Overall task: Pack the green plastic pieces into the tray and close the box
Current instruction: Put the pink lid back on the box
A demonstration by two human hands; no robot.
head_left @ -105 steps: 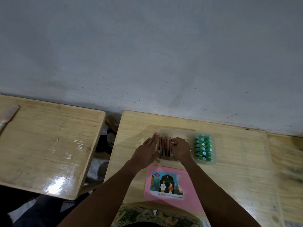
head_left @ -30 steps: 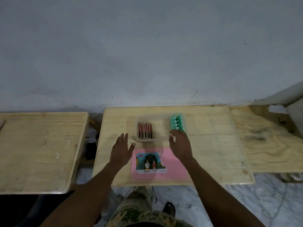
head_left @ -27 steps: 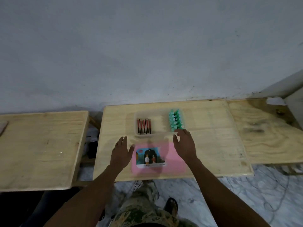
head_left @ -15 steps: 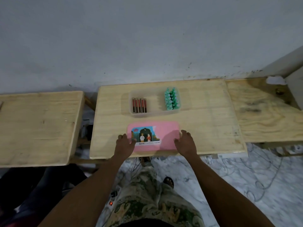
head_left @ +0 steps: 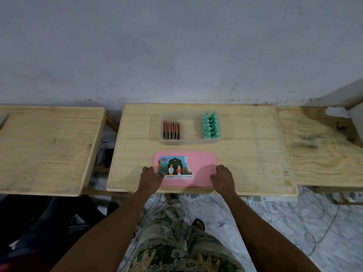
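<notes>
A clear plastic tray sits open in the middle of the centre table. Its right end holds a packed cluster of green plastic pieces; its left end holds a row of red and brown flat pieces. Nearer to me lies the pink lid, flat, with a picture label on its left half. My left hand grips the lid's left edge and my right hand grips its right edge, fingers curled over the rim. The lid rests on the table near the front edge.
The centre wooden table has a second table to its left and a stained board to its right. A grey wall stands right behind. Cables lie on the marble floor below.
My hands left the tray, came back toward me and took hold of the pink lid's two short edges. The camera view pulled back and tilted down.
</notes>
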